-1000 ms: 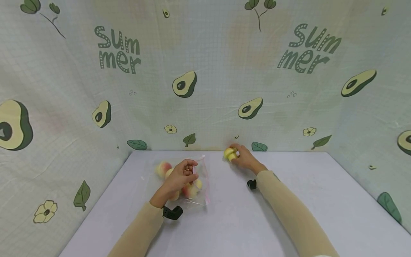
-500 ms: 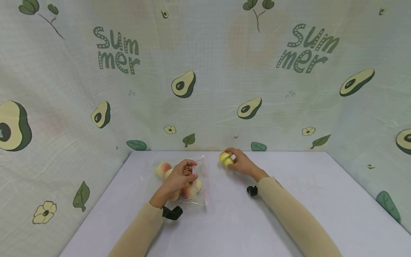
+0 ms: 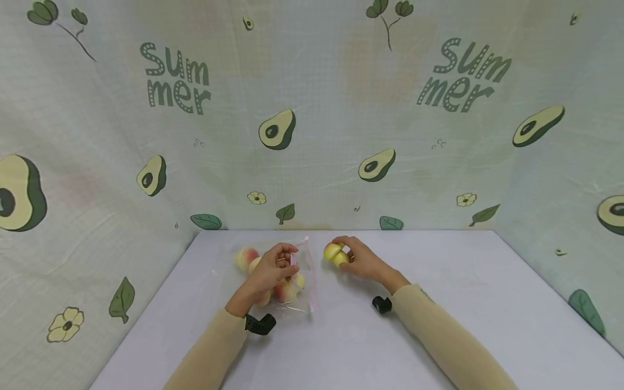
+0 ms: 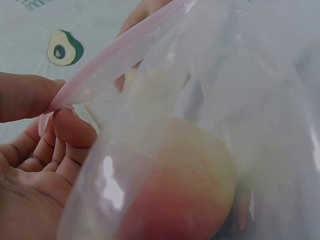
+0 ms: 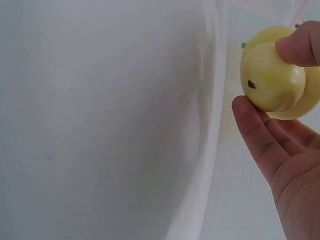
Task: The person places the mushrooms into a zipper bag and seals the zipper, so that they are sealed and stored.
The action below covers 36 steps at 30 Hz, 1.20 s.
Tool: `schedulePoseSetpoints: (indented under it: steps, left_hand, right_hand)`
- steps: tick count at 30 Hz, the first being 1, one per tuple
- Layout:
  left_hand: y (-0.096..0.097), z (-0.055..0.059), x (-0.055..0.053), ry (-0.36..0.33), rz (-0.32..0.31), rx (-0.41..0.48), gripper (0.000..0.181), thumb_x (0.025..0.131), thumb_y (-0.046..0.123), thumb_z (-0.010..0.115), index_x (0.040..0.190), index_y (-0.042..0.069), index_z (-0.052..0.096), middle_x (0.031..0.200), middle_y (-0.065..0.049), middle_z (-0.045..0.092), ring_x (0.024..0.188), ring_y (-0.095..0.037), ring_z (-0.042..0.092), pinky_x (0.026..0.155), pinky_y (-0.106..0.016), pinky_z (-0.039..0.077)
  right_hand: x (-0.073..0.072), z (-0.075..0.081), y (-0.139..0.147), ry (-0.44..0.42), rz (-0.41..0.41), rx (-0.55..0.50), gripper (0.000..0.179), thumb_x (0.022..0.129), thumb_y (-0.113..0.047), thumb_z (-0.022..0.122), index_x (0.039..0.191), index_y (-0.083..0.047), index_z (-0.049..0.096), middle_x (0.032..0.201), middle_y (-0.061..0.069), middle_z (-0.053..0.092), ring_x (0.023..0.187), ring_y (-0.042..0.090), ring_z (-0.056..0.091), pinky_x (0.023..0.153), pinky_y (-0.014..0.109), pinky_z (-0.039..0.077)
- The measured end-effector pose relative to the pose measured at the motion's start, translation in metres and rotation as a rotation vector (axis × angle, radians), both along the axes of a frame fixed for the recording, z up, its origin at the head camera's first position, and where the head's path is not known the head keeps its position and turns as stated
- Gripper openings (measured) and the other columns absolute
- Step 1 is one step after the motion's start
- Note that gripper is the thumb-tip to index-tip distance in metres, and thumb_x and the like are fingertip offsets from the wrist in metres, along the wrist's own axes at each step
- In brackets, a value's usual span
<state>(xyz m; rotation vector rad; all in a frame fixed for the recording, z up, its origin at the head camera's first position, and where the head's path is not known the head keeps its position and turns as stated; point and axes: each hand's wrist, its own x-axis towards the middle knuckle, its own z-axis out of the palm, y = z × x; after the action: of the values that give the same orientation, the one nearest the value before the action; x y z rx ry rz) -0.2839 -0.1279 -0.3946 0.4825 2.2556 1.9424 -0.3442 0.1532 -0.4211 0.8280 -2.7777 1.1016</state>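
On the left of the table lies a clear zip bag [image 3: 304,303] with a pink zip edge. Several yellow-and-red peaches [image 3: 285,291] are inside it; one peach [image 4: 180,185] shows large through the plastic in the left wrist view. My left hand [image 3: 267,273] pinches the pink edge between thumb and finger, holding the mouth up. My right hand [image 3: 365,261] grips two smooth yellow apples [image 5: 272,77] between thumb and fingers, one overlapping the other. A dark blossom end shows on the nearer one. In the head view they are just right of the bag's mouth.
A pale lilac-white table [image 3: 370,352] spans the view. A cloth [image 3: 331,81] printed with avocados and leaves hangs behind it and along both sides. Black wrist cameras [image 3: 260,324] sit under both forearms.
My right hand has brought the two yellow apples left and nearer, from the table's back edge toward the bag. My left hand keeps holding the bag's edge.
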Motion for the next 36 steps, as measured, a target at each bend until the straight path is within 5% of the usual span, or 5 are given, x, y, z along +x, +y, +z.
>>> schedulePoseSetpoints:
  steps: [18,27,36]
  left_hand:
    - [0.001,0.001,0.002,0.008,0.003,0.004,0.04,0.085,-0.004,0.066,0.121,0.003,0.05,0.092,-0.008,0.044,0.073,-0.017,0.05,0.061,-0.024,0.047]
    - [0.0,0.001,0.0,0.003,0.003,-0.012,0.04,0.086,-0.001,0.067,0.121,0.004,0.049,0.094,-0.009,0.043,0.074,-0.018,0.049,0.063,-0.024,0.047]
    - [0.0,0.0,0.0,-0.007,-0.007,0.002,0.044,0.086,-0.001,0.067,0.125,0.003,0.046,0.097,-0.01,0.043,0.075,-0.018,0.049,0.063,-0.026,0.047]
  right_hand:
    - [0.021,0.001,-0.007,-0.012,0.126,-0.003,0.063,0.08,-0.006,0.066,0.138,-0.017,0.046,0.131,0.005,0.048,0.088,0.018,0.054,0.081,0.034,0.049]
    - [0.022,0.0,-0.011,-0.013,0.224,-0.014,0.032,0.087,-0.009,0.058,0.119,-0.011,0.058,0.117,0.003,0.058,0.09,0.02,0.055,0.081,0.034,0.047]
    - [0.026,0.001,-0.013,-0.057,0.186,-0.054,0.029,0.087,-0.009,0.059,0.115,-0.013,0.061,0.115,0.0,0.059,0.091,0.021,0.056,0.081,0.033,0.047]
